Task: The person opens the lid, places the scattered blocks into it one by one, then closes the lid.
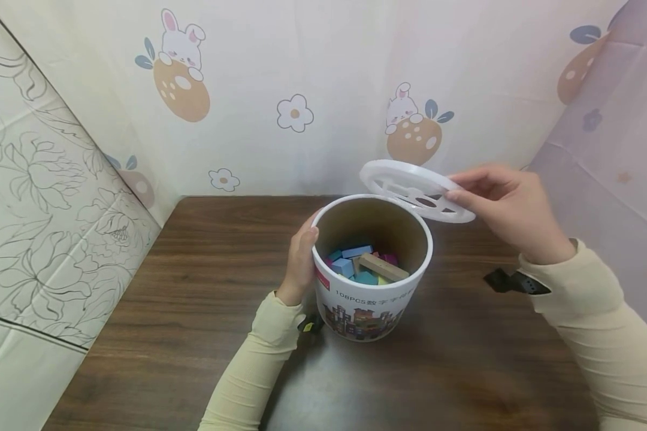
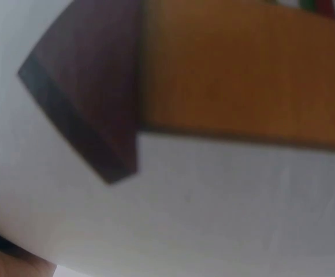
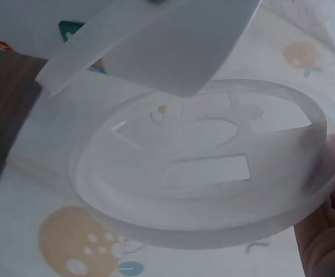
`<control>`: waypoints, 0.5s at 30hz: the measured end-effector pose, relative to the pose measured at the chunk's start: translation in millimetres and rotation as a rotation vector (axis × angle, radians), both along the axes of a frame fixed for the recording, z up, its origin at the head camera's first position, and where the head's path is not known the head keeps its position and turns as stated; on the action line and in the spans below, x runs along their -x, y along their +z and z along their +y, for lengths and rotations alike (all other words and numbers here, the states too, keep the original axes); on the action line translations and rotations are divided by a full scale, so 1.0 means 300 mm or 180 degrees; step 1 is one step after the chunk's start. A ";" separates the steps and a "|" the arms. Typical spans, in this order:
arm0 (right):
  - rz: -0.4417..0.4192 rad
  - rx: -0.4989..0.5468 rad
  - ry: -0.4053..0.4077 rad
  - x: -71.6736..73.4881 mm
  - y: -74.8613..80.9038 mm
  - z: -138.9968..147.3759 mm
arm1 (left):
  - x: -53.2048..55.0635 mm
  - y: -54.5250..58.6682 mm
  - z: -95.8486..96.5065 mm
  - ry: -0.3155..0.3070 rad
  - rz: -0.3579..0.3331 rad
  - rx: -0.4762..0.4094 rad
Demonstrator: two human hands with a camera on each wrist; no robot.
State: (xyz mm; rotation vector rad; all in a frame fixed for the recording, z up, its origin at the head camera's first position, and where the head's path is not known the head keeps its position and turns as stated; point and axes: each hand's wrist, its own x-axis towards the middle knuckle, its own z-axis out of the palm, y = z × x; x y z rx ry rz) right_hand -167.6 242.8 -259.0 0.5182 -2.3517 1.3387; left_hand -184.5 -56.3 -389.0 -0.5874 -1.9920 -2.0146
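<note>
A white bucket (image 1: 371,308) stands upright on the table, printed with coloured buildings. Inside it lie wooden blocks, among them a plain tan bar (image 1: 384,267) and a light blue block (image 1: 343,267). My left hand (image 1: 300,260) holds the bucket's left side, thumb at the rim; part of the hand is hidden behind it. My right hand (image 1: 512,206) pinches the edge of a white lid (image 1: 417,173) with cut-out holes. It is tilted above the bucket's back right rim. The left wrist view shows the printed bucket wall (image 2: 213,202) close up; the right wrist view shows the lid (image 3: 202,238).
The brown wooden table (image 1: 205,263) meets a cloth backdrop (image 1: 329,72) with rabbit and flower prints. A panel with line-drawn flowers (image 1: 38,173) stands along the left. Black straps (image 1: 517,281) hang at the wrists.
</note>
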 end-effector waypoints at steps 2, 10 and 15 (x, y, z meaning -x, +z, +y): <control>0.0309 -0.0106 0.0123 -0.023 0.001 -0.022 | -0.002 0.000 0.001 -0.0009 -0.0008 -0.0020; 0.1786 -0.0869 0.0771 -0.099 -0.019 -0.124 | -0.007 -0.003 -0.001 -0.0034 -0.0015 -0.0047; 0.2023 -0.1068 0.0934 -0.126 -0.046 -0.160 | -0.006 0.001 0.000 -0.0002 0.0018 -0.0003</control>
